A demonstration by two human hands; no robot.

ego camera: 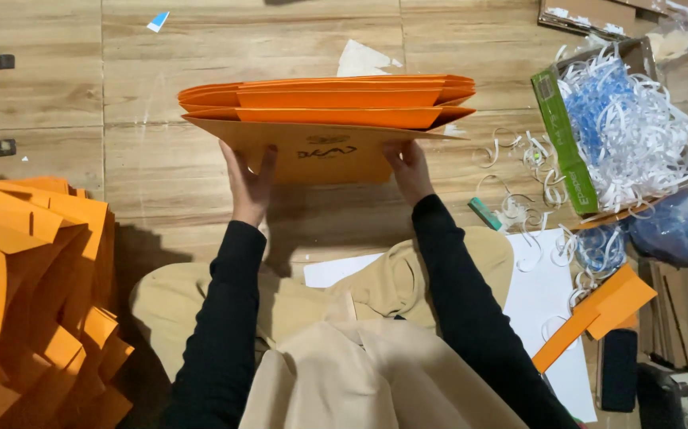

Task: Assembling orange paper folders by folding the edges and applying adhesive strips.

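Note:
A flat orange paper bag [328, 119] with pleated sides lies on the wooden floor in front of me, its open top edge facing away. My left hand [248, 187] presses on the bag's near left part, fingers spread. My right hand [409, 171] holds the near right part, fingers curled on the paper. Both arms wear black sleeves. A dark printed emblem shows on the bag's near panel between my hands.
A heap of folded orange bags [34, 294] fills the left. At the right stands a box [566, 135] of white and blue paper shreds [630, 127], with loose shreds, a white sheet [550, 310], an orange card strip [598, 314] and a dark object [619, 369].

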